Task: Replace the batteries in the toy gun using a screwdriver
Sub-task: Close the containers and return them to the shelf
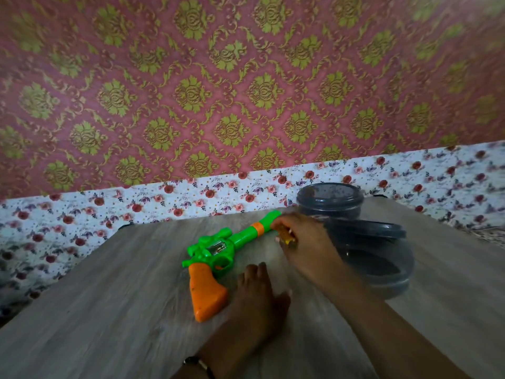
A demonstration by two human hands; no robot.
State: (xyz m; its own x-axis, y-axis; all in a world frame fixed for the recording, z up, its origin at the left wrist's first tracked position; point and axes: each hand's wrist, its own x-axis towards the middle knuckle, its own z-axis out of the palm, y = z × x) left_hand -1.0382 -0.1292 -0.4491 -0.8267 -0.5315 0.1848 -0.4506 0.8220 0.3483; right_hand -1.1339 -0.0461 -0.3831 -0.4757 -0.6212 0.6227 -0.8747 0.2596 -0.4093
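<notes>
A toy gun (218,250) with a green body and barrel and an orange grip lies flat on the wooden table (109,310), its barrel pointing to the far right. My left hand (257,294) rests flat on the table just right of the orange grip and holds nothing. My right hand (303,242) is at the barrel's far end, fingers closed around a small yellow-handled tool, apparently the screwdriver (287,240). Most of that tool is hidden by my fingers. No batteries are in sight.
A grey round container (330,201) with its lid on stands at the table's far edge. A second, larger grey container (382,269) with a tilted lid sits right of my right hand. A flowered cloth (82,214) and a patterned wall lie beyond the table.
</notes>
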